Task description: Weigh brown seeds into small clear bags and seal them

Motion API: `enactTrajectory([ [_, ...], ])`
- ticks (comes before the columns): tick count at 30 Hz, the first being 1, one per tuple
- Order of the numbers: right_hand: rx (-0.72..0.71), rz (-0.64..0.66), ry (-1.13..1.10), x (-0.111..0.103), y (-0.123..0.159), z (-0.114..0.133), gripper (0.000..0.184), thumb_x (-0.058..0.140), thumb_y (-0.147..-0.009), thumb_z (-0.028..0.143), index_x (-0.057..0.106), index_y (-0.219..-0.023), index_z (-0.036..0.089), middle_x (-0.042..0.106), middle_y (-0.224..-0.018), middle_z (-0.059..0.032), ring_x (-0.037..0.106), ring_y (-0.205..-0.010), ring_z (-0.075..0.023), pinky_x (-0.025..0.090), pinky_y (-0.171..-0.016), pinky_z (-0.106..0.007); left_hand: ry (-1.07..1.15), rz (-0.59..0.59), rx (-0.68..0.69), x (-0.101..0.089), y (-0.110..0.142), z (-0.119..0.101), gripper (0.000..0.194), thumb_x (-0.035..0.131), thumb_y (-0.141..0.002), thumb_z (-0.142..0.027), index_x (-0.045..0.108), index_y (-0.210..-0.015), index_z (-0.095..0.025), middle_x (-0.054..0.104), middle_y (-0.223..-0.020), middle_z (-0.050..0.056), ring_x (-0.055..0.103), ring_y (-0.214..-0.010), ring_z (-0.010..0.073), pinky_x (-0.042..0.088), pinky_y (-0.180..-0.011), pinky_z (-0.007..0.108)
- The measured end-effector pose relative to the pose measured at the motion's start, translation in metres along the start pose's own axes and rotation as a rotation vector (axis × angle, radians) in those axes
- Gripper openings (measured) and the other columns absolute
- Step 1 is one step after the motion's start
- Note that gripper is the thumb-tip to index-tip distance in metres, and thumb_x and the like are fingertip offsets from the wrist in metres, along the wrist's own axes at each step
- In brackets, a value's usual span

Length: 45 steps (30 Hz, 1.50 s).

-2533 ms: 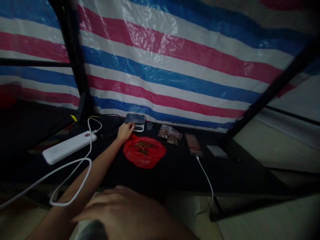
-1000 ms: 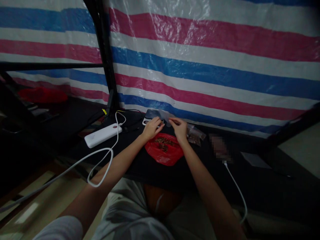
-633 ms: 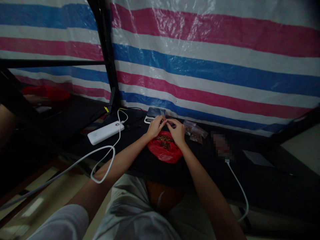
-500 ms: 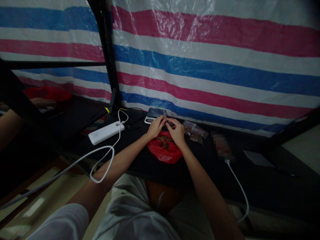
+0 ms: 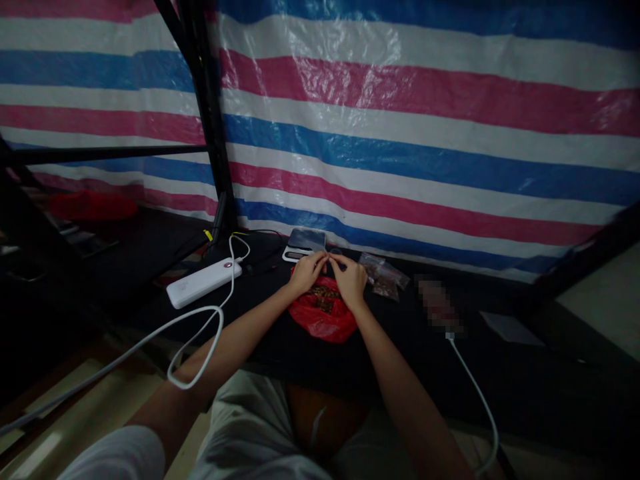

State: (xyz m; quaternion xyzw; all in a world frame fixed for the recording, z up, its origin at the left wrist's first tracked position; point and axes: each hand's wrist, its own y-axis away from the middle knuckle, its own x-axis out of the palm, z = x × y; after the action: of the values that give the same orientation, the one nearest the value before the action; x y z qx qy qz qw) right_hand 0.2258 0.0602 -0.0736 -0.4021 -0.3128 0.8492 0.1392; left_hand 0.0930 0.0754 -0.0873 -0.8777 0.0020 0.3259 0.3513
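My left hand (image 5: pixel 307 274) and my right hand (image 5: pixel 350 279) meet at the fingertips just behind a red plastic bag (image 5: pixel 323 327). Both are closed in a pinch on what looks like a small clear plastic bag (image 5: pixel 332 251), mostly hidden by the fingers. Inside the open red bag lie many small brown and yellowish pieces (image 5: pixel 324 304). Right behind my left hand is a small white scale (image 5: pixel 291 255) with a dark top. To the right of my right hand lie several clear zip bags (image 5: pixel 385 283) with brown contents.
A white power bank (image 5: pixel 200 285) lies to the left, its white cable (image 5: pixel 220 347) looping over my left forearm. On the right are a blurred-out device (image 5: pixel 437 303) with a cable and a pale flat sheet (image 5: pixel 510 329). A black frame post (image 5: pixel 213 133) and striped sheeting (image 5: pixel 400 153) stand behind.
My view has tilted up slightly, so things sit lower. My fingertips have come closer together. Another person's hand at the far left has gone from the red bag there.
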Motion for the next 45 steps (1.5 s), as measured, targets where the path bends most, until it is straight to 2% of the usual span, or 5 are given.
enactTrajectory([
  [8, -0.061, -0.022, 0.144, -0.005, 0.002, -0.003, 0.025, 0.044, -0.085, 0.030, 0.066, -0.094, 0.023, 0.070, -0.089, -0.0026, 0.064, -0.073, -0.0165, 0.041, -0.063, -0.024, 0.003, 0.011, 0.001, 0.008, -0.001, -0.003, 0.025, 0.035, -0.088, -0.026, 0.058, -0.092, -0.017, 0.062, -0.076, 0.002, 0.056, -0.065, 0.0127, 0.037, -0.064, 0.021],
  [17, 0.000, 0.021, 0.089, 0.008, 0.002, -0.012, 0.022, 0.045, -0.084, 0.032, 0.066, -0.087, 0.026, 0.070, -0.077, 0.0000, 0.065, -0.065, -0.0169, 0.039, -0.055, -0.023, 0.124, -0.005, -0.093, 0.013, -0.004, 0.002, 0.017, 0.047, -0.079, -0.022, 0.054, -0.066, -0.014, 0.052, -0.059, -0.002, 0.048, -0.056, 0.0100, 0.033, -0.056, 0.019],
  [25, -0.067, 0.043, 0.018, 0.018, 0.014, -0.008, 0.031, 0.039, -0.086, 0.038, 0.066, -0.092, 0.023, 0.070, -0.084, -0.0041, 0.064, -0.070, -0.0190, 0.043, -0.065, -0.026, -0.075, 0.077, -0.133, -0.001, 0.005, 0.004, 0.020, 0.039, -0.083, -0.025, 0.054, -0.074, -0.017, 0.057, -0.065, -0.001, 0.052, -0.061, 0.0113, 0.032, -0.057, 0.020],
  [33, 0.256, 0.007, -0.265, 0.026, 0.000, -0.027, 0.033, 0.048, -0.077, 0.044, 0.066, -0.085, 0.017, 0.070, -0.078, -0.0086, 0.065, -0.070, -0.0220, 0.048, -0.060, -0.027, -0.187, 0.153, -0.065, 0.008, 0.011, -0.005, 0.009, 0.049, -0.070, -0.020, 0.053, -0.062, -0.017, 0.059, -0.059, -0.001, 0.050, -0.054, 0.0108, 0.028, -0.052, 0.021],
  [45, 0.146, 0.173, -0.341, 0.030, 0.014, -0.005, 0.020, 0.046, -0.080, 0.034, 0.056, -0.090, 0.020, 0.068, -0.080, -0.0057, 0.065, -0.070, -0.0193, 0.048, -0.061, -0.026, -0.102, -0.040, -0.291, -0.004, 0.002, -0.001, 0.005, 0.042, -0.074, -0.015, 0.042, -0.078, -0.019, 0.051, -0.073, 0.000, 0.049, -0.066, 0.0128, 0.038, -0.062, 0.023],
])
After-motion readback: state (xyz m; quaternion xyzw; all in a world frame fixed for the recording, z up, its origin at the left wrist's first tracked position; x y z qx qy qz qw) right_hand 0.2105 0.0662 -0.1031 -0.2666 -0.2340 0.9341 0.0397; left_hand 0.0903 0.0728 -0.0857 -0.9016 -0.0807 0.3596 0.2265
